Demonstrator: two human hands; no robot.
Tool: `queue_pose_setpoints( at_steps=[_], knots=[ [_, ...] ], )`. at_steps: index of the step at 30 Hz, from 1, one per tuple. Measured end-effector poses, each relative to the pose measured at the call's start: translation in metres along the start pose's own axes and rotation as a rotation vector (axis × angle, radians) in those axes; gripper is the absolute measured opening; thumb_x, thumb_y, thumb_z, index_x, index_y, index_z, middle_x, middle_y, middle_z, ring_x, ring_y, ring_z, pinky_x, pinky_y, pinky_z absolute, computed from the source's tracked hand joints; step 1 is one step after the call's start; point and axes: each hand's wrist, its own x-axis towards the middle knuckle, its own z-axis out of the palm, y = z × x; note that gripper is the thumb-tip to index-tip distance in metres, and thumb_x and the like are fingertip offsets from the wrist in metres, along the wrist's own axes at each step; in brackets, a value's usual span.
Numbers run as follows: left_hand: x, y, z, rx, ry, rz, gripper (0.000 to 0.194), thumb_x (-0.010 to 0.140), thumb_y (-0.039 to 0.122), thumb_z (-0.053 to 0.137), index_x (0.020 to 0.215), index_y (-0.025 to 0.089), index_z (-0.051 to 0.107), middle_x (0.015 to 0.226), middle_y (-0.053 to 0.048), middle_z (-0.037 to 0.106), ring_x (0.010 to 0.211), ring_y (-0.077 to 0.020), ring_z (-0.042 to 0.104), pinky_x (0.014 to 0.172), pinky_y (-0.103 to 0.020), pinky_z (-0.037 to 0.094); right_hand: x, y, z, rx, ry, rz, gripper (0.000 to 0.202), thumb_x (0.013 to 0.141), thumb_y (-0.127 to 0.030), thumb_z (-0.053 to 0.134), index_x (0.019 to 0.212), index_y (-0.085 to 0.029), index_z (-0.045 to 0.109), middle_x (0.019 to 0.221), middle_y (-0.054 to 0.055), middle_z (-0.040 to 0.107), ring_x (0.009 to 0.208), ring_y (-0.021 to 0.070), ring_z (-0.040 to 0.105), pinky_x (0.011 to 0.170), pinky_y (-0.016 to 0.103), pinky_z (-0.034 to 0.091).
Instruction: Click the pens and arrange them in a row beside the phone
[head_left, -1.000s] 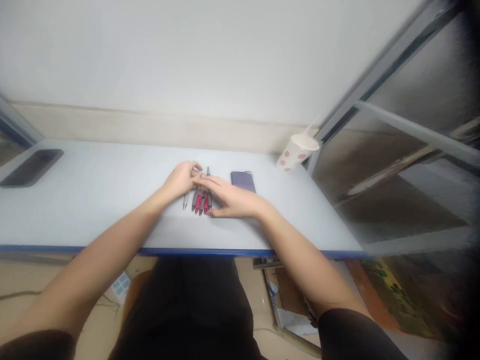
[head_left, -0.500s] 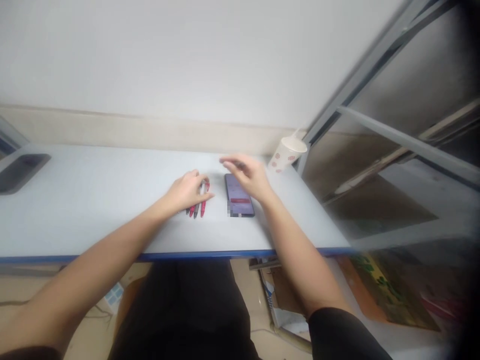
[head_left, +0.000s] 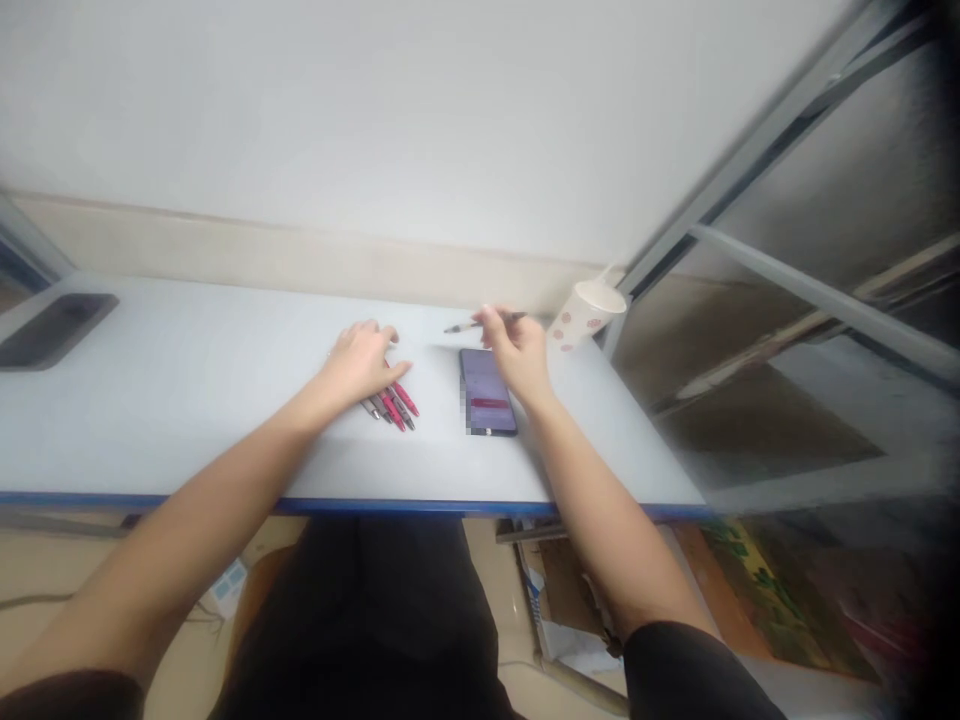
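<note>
My left hand (head_left: 361, 360) rests over a small bunch of red and grey pens (head_left: 396, 408) on the light table. Its fingers are spread, with the thumb stretched out to the right, and the pens' upper ends are hidden beneath it. Their tips fan out toward the table's front edge. In my right hand (head_left: 523, 358), a slim dark pen (head_left: 463, 327) is pinched between thumb and fingers, lying nearly level and pointing left. Below that hand is a phone (head_left: 487, 415) with a lit purple screen, partly covered by the hand.
A white paper cup (head_left: 587, 312) with red patterns and a straw stands behind my right hand. At the far left lies a dark flat device (head_left: 56, 330). A wall runs along the table's back; a metal-framed rack (head_left: 787, 275) stands on the right.
The pens under my left hand have turned, their tips now slanting right, and the hand has loosened over them. My right hand has shifted slightly right, and the pen in it now shows clearly.
</note>
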Motion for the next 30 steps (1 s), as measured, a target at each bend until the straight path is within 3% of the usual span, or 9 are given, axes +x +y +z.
queue_pose_setpoints(
  at_steps=[3,5,7,10,15,21,26,30],
  knots=[
    [-0.007,0.002,-0.015,0.102,-0.065,-0.198,0.061,0.096,0.06,0.057,0.137,0.014,0.061,0.122,-0.021,0.07,0.115,-0.0406,0.067,0.094,-0.046,0.051,-0.002,-0.001,0.001,0.022,-0.047,0.026,0.065,0.091,-0.08,0.057,0.087,-0.018,0.075,0.07,0.004,0.067,0.069,0.0175,0.064,0.068,0.03,0.05],
    [-0.008,0.0,-0.016,0.106,-0.152,-0.25,0.068,0.095,0.067,0.057,0.138,0.013,0.059,0.114,-0.02,0.073,0.105,-0.0404,0.071,0.086,-0.045,0.053,-0.002,-0.004,0.002,0.058,-0.08,0.04,0.063,0.091,-0.079,0.059,0.089,-0.018,0.076,0.071,0.004,0.068,0.07,0.0177,0.065,0.069,0.031,0.051],
    [-0.008,-0.003,-0.01,0.051,-0.166,-0.186,0.066,0.093,0.066,0.06,0.133,0.014,0.06,0.109,-0.019,0.073,0.101,-0.0386,0.071,0.082,-0.042,0.053,-0.002,-0.005,0.002,0.113,-0.116,0.06,0.062,0.092,-0.078,0.058,0.092,-0.019,0.077,0.072,0.004,0.069,0.07,0.0176,0.064,0.069,0.031,0.052],
    [-0.003,-0.008,0.007,-0.093,-0.084,-0.059,0.046,0.094,0.054,0.065,0.122,0.016,0.065,0.111,-0.017,0.07,0.1,-0.0335,0.071,0.083,-0.039,0.052,-0.001,-0.003,0.003,0.155,-0.163,0.097,0.06,0.094,-0.075,0.059,0.092,-0.018,0.077,0.072,0.005,0.069,0.069,0.0172,0.064,0.067,0.031,0.051],
    [0.006,-0.015,0.025,-0.274,-0.04,0.09,0.029,0.096,0.044,0.066,0.11,0.019,0.069,0.106,-0.011,0.063,0.099,-0.0284,0.066,0.088,-0.038,0.052,0.0,0.003,0.005,0.184,-0.181,0.149,0.045,0.091,-0.061,0.069,0.101,-0.018,0.075,0.074,0.004,0.07,0.068,0.0164,0.064,0.067,0.031,0.052],
    [0.01,-0.023,0.029,-0.309,-0.012,0.151,0.029,0.094,0.045,0.069,0.107,0.02,0.07,0.103,-0.01,0.063,0.104,-0.0298,0.063,0.094,-0.042,0.05,-0.001,0.006,0.007,0.167,-0.197,0.203,0.028,0.085,-0.042,0.071,0.1,-0.019,0.071,0.08,0.005,0.073,0.069,0.0165,0.064,0.065,0.03,0.05],
    [0.013,-0.025,0.032,-0.317,0.028,0.184,0.021,0.094,0.04,0.069,0.103,0.021,0.071,0.101,-0.009,0.063,0.104,-0.03,0.062,0.096,-0.044,0.049,-0.002,0.006,0.009,0.173,-0.241,0.241,0.023,0.08,-0.038,0.073,0.091,-0.018,0.068,0.085,0.006,0.074,0.069,0.0159,0.063,0.065,0.03,0.049],
    [0.012,-0.021,0.027,-0.375,0.178,0.164,0.028,0.093,0.043,0.073,0.107,0.02,0.065,0.105,-0.008,0.064,0.1,-0.028,0.063,0.091,-0.042,0.051,-0.003,0.004,0.008,0.229,-0.269,0.21,0.024,0.079,-0.038,0.077,0.084,-0.02,0.062,0.082,0.004,0.072,0.07,0.015,0.061,0.067,0.029,0.047]
  ],
)
